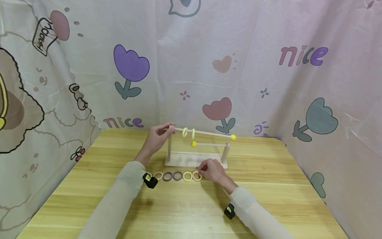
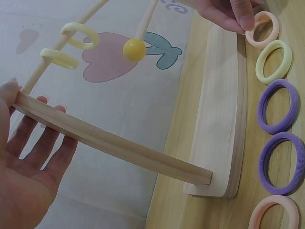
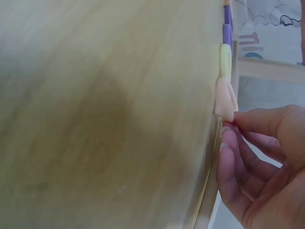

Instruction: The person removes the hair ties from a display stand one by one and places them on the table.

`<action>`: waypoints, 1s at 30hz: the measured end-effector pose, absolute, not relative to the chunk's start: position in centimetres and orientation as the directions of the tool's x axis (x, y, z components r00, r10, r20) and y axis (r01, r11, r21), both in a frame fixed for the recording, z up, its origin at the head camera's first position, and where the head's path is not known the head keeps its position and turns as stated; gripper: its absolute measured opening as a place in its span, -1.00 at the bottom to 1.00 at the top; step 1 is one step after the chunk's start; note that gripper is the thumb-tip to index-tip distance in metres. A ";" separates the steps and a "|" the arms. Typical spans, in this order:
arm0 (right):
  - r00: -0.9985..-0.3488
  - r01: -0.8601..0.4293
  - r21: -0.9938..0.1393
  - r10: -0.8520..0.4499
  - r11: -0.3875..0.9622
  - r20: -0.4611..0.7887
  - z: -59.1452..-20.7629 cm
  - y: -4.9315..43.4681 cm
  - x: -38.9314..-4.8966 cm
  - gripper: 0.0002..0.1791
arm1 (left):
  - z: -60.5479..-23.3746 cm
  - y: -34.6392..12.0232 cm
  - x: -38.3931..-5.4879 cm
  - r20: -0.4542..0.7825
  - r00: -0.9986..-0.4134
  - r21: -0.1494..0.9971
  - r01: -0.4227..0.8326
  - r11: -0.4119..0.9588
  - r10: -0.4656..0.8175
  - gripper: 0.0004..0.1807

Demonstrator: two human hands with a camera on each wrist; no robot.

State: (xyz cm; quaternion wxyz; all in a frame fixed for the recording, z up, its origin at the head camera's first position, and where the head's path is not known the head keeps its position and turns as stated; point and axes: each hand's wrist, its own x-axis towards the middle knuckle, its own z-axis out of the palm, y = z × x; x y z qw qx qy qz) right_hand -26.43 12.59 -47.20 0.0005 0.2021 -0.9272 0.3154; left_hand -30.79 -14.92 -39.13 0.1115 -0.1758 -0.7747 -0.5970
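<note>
Currently, head view: left hand (image 1: 156,137) grips wooden stand (image 1: 191,160) by its left post; right hand (image 1: 213,171) pinches peach ring (image 1: 193,177) in front of it. Left wrist: ring looks light, stretchy. Right wrist: rim pinch, probably the best hold.

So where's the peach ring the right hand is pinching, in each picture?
Head: the peach ring is in the lower middle, just right of the neighbouring pale yellow ring.
Left wrist: near the top right corner, above that yellow ring.
Right wrist: right of centre, just above the fingers.
Shared landmark: that same yellow ring, right beside it.
</note>
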 end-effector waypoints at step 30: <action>-0.928 -0.361 -0.552 -0.350 0.752 0.130 -47.2 12.8 -26.4 -0.91 | -38.9 -14.8 -30.4 0.384 -0.912 0.882 0.408 0.236 0.141 -0.64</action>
